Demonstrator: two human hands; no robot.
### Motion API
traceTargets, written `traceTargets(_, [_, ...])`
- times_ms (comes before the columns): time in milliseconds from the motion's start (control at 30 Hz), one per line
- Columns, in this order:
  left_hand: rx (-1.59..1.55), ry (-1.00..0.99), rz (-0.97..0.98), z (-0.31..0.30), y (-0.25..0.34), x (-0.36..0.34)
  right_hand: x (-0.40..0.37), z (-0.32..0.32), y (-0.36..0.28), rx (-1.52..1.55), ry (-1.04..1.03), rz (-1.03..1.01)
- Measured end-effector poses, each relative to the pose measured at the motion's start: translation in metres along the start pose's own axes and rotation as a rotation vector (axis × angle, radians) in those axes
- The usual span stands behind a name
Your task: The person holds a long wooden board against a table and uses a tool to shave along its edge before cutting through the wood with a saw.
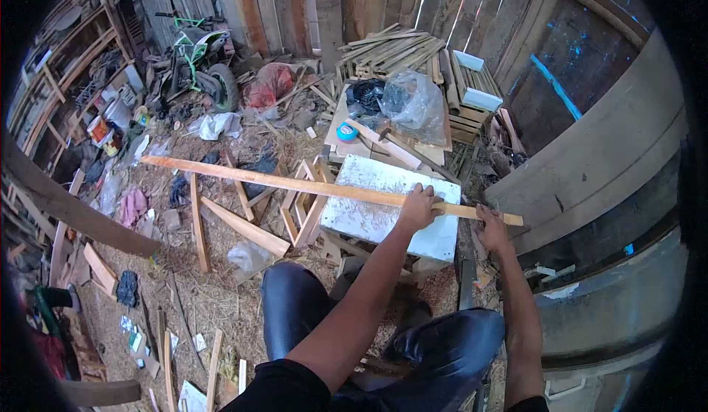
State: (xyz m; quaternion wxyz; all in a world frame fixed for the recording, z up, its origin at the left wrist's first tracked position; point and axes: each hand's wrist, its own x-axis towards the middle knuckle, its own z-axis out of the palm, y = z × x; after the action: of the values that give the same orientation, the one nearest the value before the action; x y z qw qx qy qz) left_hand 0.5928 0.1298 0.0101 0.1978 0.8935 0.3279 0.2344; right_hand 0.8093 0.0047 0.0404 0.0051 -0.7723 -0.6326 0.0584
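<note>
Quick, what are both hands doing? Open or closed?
Left hand: closed over the wooden strip, on the white block.
Right hand: closed around the same wooden strip's end.

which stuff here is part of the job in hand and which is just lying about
In hand: long wooden strip, held by left hand and right hand; white slab under it.
Lying about: blue tape measure, plastic bag, small motorbike, stacked slats.
</note>
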Motion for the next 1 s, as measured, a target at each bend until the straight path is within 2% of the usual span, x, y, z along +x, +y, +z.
traceTargets(600, [0.049, -0.022, 0.020, -0.005, 0.000, 0.000, -0.008, -0.013, -0.015, 0.060, 0.003, 0.070])
traceTargets(1000, [0.049, 0.030, 0.074, -0.006, -0.002, 0.003, 0.003, 0.001, 0.001, 0.080, 0.005, 0.027])
